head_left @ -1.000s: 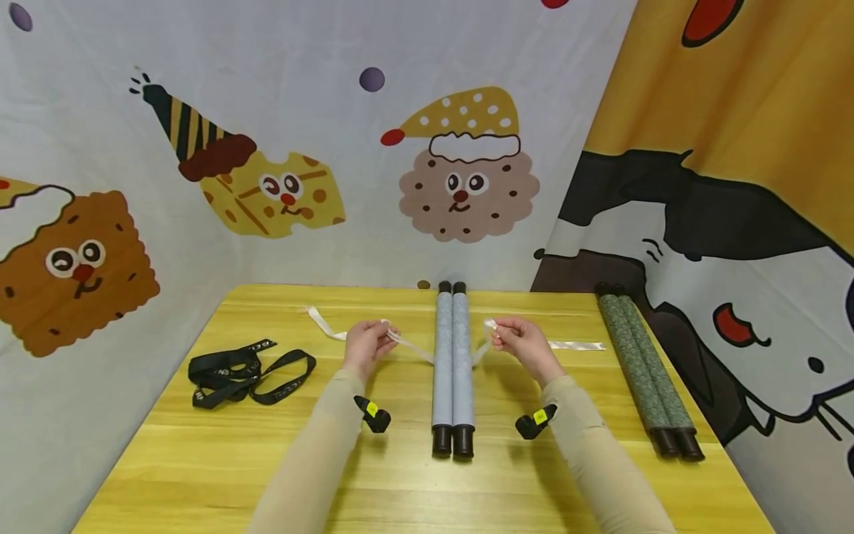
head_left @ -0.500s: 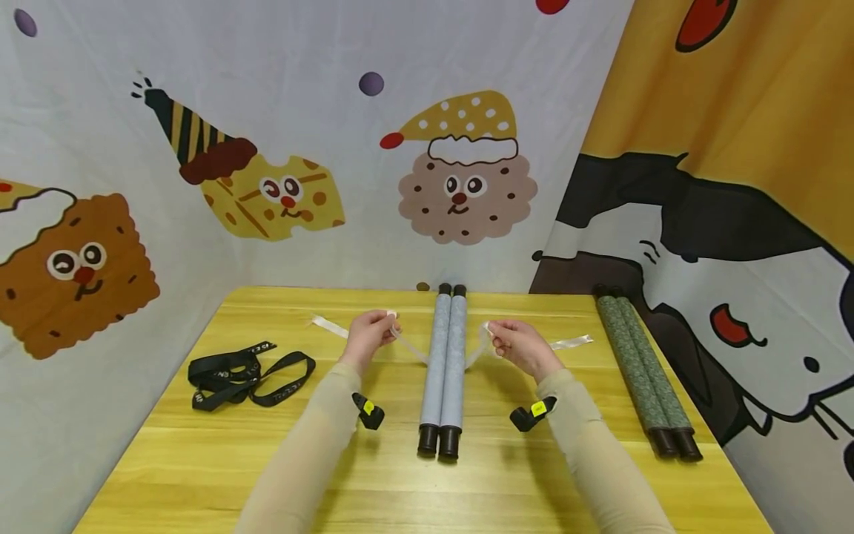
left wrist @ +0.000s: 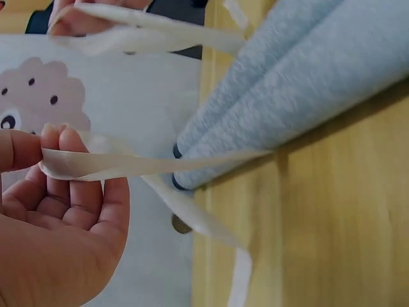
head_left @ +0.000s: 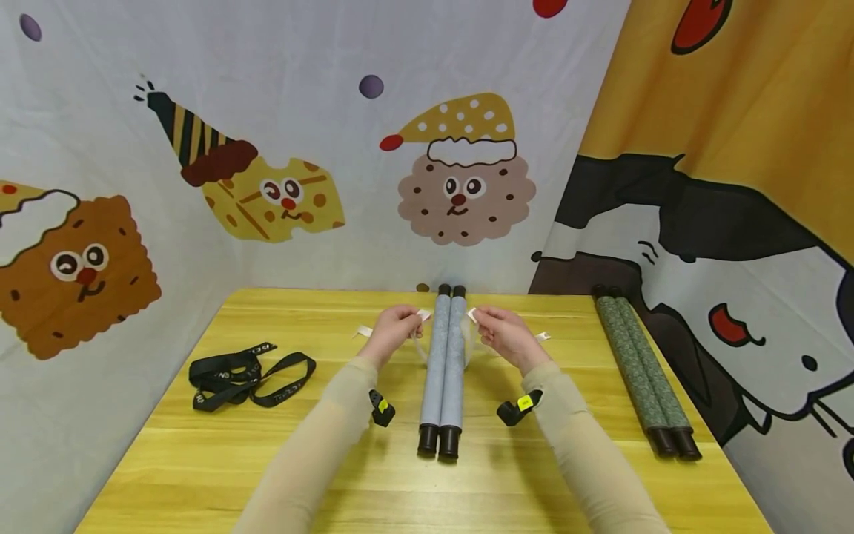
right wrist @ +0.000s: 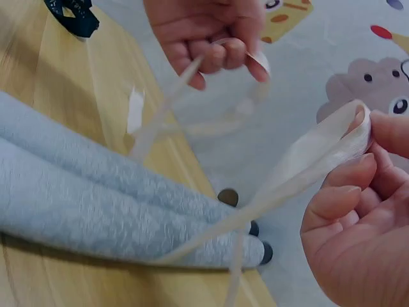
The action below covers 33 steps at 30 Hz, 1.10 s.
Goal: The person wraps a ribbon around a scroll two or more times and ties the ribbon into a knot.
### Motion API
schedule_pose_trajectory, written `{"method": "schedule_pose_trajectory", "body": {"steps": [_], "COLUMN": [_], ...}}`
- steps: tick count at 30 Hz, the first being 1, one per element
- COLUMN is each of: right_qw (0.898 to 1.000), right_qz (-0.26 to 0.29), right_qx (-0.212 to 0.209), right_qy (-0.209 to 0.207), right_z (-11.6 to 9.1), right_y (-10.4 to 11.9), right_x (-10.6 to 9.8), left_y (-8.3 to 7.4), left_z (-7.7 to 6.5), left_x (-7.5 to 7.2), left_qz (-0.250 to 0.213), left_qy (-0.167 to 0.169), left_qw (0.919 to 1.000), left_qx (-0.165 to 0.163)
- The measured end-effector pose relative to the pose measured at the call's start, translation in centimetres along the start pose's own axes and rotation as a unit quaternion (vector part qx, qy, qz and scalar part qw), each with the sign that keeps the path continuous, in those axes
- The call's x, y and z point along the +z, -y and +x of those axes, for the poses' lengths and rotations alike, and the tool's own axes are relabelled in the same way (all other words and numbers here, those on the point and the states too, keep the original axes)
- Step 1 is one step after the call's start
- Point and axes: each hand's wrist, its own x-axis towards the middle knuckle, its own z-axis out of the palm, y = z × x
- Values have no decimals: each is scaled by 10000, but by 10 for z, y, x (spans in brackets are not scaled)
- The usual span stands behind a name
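Two pale blue rolls with dark end caps lie side by side as one rolled scroll (head_left: pixel 453 363), lengthwise on the table. A white satin ribbon (left wrist: pixel 115 165) comes out from under it on both sides. Left of the scroll, my left hand (head_left: pixel 390 334) pinches one side of the ribbon between thumb and fingers, raised above the table. My right hand (head_left: pixel 505 337) pinches the other side, folded into a loop (right wrist: pixel 313 150) in the right wrist view. Both hands are close to the scroll, at similar height. Loose ribbon tails hang beyond each hand.
On the table's left lies a black strap (head_left: pixel 208 368) with white lettering, loosely looped. A second scroll, green with dark caps (head_left: pixel 632 363), rests along the right edge. A cartoon-printed cloth (head_left: pixel 370 185) hangs behind the wooden table (head_left: pixel 400 504).
Both hands have moved inward toward the scroll, drawing the pinched ribbon closer together and pulling the loose tails in. The scroll's near end swung slightly left early on.
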Motion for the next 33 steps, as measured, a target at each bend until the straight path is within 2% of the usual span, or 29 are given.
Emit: {"method": "schedule_pose_trajectory", "body": {"steps": [4,10,15,18,22,25,30,33], "right_qw": [9999,9991,9934,9814,9651,9589,9590,9541], "right_qz": [86,80,-909,-1695,-2361,-2572,-2556,-2705], "right_qx": [-90,-217,-554,-783,-1026,-1156,-1203,-1233], "right_qy": [28,-362,-416,-451,-483,-327,216,364], "right_z": [6,12,15,16,18,20,26,28], "right_y": [4,10,10,9,9,9,4,0], "right_x": [9,19,25,29,34,37,38,36], "left_y": [-8,-17,-15,-14,-12,-11,-11,-11], "left_z": [0,1,4,5,6,5,1,-3], "left_x": [6,13,17,18,20,21,19,18], "left_qz": [94,32,260,279,195,140,140,168], "left_qy": [182,255,308,344,405,490,627,645], "left_qw": [9998,9995,9987,9983,9976,9972,9962,9958], "left_qx": [82,173,298,385,518,541,583,626]}}
